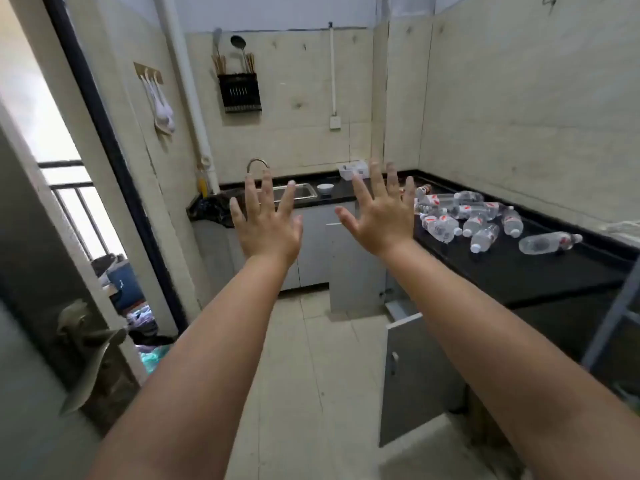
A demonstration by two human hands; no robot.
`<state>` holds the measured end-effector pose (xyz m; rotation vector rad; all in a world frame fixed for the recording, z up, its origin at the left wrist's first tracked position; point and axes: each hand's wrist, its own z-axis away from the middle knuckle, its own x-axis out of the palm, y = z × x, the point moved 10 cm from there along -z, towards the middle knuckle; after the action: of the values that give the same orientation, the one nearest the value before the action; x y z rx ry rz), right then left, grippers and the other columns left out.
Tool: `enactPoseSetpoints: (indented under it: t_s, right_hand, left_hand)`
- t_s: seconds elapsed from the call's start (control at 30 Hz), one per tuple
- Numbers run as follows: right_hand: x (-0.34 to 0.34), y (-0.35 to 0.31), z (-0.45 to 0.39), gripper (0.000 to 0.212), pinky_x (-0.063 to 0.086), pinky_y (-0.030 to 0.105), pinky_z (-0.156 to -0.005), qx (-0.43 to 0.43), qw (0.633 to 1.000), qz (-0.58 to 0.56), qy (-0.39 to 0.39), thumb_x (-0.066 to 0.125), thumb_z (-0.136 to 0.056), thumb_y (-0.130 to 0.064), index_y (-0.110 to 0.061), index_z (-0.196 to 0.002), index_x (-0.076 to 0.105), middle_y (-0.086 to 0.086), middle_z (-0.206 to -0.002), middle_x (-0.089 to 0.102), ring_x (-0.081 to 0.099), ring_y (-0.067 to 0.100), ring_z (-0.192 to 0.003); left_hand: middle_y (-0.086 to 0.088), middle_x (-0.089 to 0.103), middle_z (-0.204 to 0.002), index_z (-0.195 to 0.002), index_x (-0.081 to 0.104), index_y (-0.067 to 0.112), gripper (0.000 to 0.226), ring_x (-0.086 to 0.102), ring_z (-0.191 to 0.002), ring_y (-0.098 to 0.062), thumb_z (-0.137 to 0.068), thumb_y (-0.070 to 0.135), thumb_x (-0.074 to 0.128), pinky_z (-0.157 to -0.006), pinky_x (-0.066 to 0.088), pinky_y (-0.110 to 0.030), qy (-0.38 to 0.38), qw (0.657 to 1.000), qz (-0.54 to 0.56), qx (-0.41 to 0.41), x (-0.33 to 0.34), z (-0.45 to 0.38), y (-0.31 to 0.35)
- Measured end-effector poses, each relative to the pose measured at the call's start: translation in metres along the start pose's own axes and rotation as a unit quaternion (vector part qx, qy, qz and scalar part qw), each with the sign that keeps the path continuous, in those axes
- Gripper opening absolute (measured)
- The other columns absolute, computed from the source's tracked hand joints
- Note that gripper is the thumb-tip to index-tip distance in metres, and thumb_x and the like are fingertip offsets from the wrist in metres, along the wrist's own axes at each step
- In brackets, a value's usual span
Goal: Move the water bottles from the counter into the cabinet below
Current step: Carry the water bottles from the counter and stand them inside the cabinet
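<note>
Several clear plastic water bottles (464,216) with red-and-white labels lie on their sides on the black counter (526,271) along the right wall. One bottle (549,242) lies apart, nearer to me. Below the counter a grey cabinet door (412,375) stands open; the inside of the cabinet is dark. My left hand (266,225) and my right hand (381,220) are raised in front of me with fingers spread, backs toward me, both empty and well short of the bottles.
A steel sink (301,192) with a curved tap sits at the back, with a white bowl (325,188) and a white basket (353,169) beside it. A grey door with a lever handle (90,344) stands at my left. The floor is pale tile.
</note>
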<state>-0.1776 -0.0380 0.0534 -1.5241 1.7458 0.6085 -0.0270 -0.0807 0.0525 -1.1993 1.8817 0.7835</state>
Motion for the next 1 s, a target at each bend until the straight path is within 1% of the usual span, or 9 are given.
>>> enactPoseSetpoints:
  t_s: [0.13, 0.2, 0.23, 0.3, 0.43, 0.57, 0.67, 0.87, 1.0]
  right_hand:
    - [0.061, 0.006, -0.004, 0.061, 0.019, 0.055, -0.116, 0.002, 1.000, 0.028, -0.007, 0.053, -0.090, -0.043, -0.007, -0.139, 0.043, 0.020, -0.151, 0.034, 0.024, 0.038, -0.143]
    - [0.102, 0.017, -0.016, 0.057, 0.044, 0.058, -0.097, -0.002, 0.999, 0.054, 0.002, 0.075, -0.073, -0.040, -0.003, -0.116, 0.065, 0.023, -0.127, 0.061, 0.054, 0.042, -0.122]
    - [0.125, 0.025, -0.024, 0.056, 0.049, 0.060, -0.088, 0.005, 0.998, 0.059, -0.005, 0.080, -0.066, -0.039, -0.002, -0.106, 0.070, 0.023, -0.117, 0.068, 0.062, 0.043, -0.112]
    - [0.172, 0.042, -0.043, 0.054, 0.051, 0.059, -0.085, 0.019, 0.998, 0.050, -0.040, 0.081, -0.065, -0.038, -0.001, -0.103, 0.072, 0.023, -0.113, 0.070, 0.064, 0.043, -0.109]
    - [0.259, 0.075, -0.083, 0.052, 0.058, 0.052, -0.069, 0.029, 0.996, 0.046, -0.073, 0.089, -0.049, -0.039, -0.005, -0.085, 0.076, 0.017, -0.094, 0.077, 0.073, 0.037, -0.090]
    - [0.340, 0.103, -0.122, 0.052, 0.059, 0.048, -0.062, 0.026, 0.991, 0.030, -0.131, 0.091, -0.040, -0.040, -0.006, -0.076, 0.077, 0.015, -0.087, 0.078, 0.075, 0.035, -0.082]
    - [0.387, 0.119, -0.147, 0.052, 0.059, 0.048, -0.061, 0.032, 0.985, 0.029, -0.164, 0.092, -0.037, -0.040, -0.006, -0.074, 0.077, 0.015, -0.085, 0.078, 0.075, 0.034, -0.080]
    - [0.452, 0.168, -0.210, 0.050, 0.060, 0.046, -0.062, 0.063, 0.983, 0.081, -0.153, 0.091, -0.039, -0.041, -0.008, -0.074, 0.077, 0.012, -0.084, 0.079, 0.075, 0.032, -0.082]
    - [0.481, 0.228, -0.248, 0.048, 0.059, 0.049, -0.064, 0.134, 0.973, 0.120, -0.144, 0.092, -0.043, -0.035, -0.005, -0.078, 0.077, 0.016, -0.087, 0.078, 0.074, 0.035, -0.084]
  left_hand:
    - [-0.005, -0.001, -0.161, -0.149, 0.013, 0.028, 0.055, -0.003, -0.148, -0.029, -0.098, 0.040, 0.033, -0.120, 0.010, -0.049, -0.081, 0.997, -0.012, -0.005, 0.076, -0.014, -0.003]
    - [-0.004, 0.000, -0.161, -0.149, 0.014, 0.026, 0.055, -0.002, -0.148, -0.028, -0.099, 0.040, 0.033, -0.120, 0.012, -0.047, -0.109, 0.994, -0.006, -0.005, 0.119, -0.031, 0.000]
    - [-0.004, 0.000, -0.161, -0.149, 0.015, 0.026, 0.055, -0.001, -0.148, -0.028, -0.099, 0.039, 0.033, -0.120, 0.012, -0.047, -0.116, 0.993, -0.004, -0.005, 0.138, -0.043, 0.001]
    - [-0.003, 0.001, -0.161, -0.149, 0.015, 0.025, 0.054, 0.000, -0.148, -0.028, -0.099, 0.039, 0.032, -0.120, 0.013, -0.046, -0.139, 0.990, -0.006, -0.008, 0.180, -0.067, 0.004]
    - [-0.005, 0.007, -0.161, -0.148, 0.017, 0.023, 0.053, 0.005, -0.148, -0.029, -0.100, 0.039, 0.030, -0.119, 0.015, -0.044, -0.202, 0.979, -0.017, 0.010, 0.262, -0.120, 0.019]
    - [-0.007, 0.016, -0.159, -0.146, 0.024, 0.021, 0.051, 0.010, -0.147, -0.030, -0.099, 0.037, 0.033, -0.118, 0.017, -0.045, -0.225, 0.974, -0.031, 0.025, 0.324, -0.170, 0.026]
    - [-0.005, 0.015, -0.159, -0.146, 0.023, 0.022, 0.050, 0.008, -0.148, -0.029, -0.100, 0.036, 0.031, -0.119, 0.015, -0.044, -0.251, 0.967, -0.038, 0.031, 0.365, -0.204, 0.023]
    - [-0.002, 0.008, -0.161, -0.147, 0.020, 0.023, 0.051, 0.004, -0.148, -0.027, -0.100, 0.040, 0.028, -0.120, 0.012, -0.045, -0.266, 0.961, -0.038, 0.060, 0.442, -0.291, 0.028]
    - [0.000, 0.004, -0.161, -0.147, 0.021, 0.024, 0.050, 0.001, -0.149, -0.027, -0.100, 0.038, 0.029, -0.120, 0.010, -0.046, -0.262, 0.959, -0.007, 0.107, 0.492, -0.360, 0.053]
